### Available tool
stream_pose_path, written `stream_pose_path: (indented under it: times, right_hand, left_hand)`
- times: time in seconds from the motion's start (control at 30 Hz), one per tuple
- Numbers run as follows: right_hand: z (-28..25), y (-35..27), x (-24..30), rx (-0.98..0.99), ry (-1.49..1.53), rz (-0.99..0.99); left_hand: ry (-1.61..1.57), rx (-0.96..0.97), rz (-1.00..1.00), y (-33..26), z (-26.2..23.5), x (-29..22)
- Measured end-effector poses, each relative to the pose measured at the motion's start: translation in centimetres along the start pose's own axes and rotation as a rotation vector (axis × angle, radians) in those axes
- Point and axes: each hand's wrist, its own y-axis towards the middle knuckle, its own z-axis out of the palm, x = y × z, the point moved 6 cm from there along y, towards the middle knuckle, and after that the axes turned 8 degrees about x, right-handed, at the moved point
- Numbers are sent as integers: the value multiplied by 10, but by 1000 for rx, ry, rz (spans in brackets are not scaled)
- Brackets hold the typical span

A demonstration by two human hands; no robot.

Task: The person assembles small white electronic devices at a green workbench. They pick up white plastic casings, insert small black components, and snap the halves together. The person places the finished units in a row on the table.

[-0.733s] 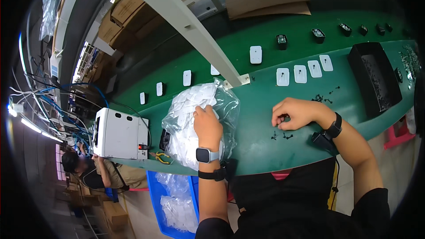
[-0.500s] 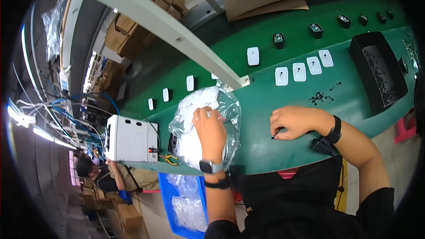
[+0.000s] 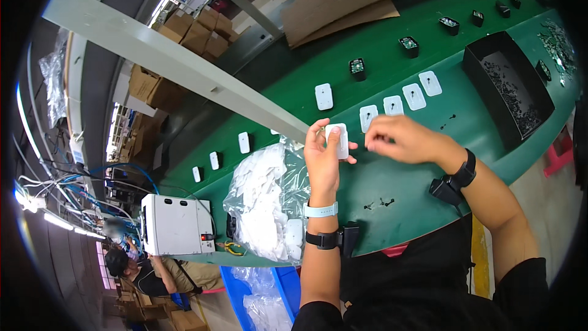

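Head: right hand [image 3: 401, 140] hides screw.

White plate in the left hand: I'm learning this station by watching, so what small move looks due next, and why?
Probably bring the right hand over to the white plate. The left hand holds it raised above the green table, and the right hand's pinched fingertips sit just beside it, apart; whether they hold a screw cannot be seen.
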Motion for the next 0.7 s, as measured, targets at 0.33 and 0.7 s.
stream_pose_path:
  times: [0.33, 0.7]
  right_hand:
    - [-15, -2, -4, -236, -90, 55]
    - [-14, 2, 1, -240, -287, -55]
  left_hand:
    - [-46, 170, 112, -14, 27, 11]
    - [25, 120, 146, -22, 36, 10]
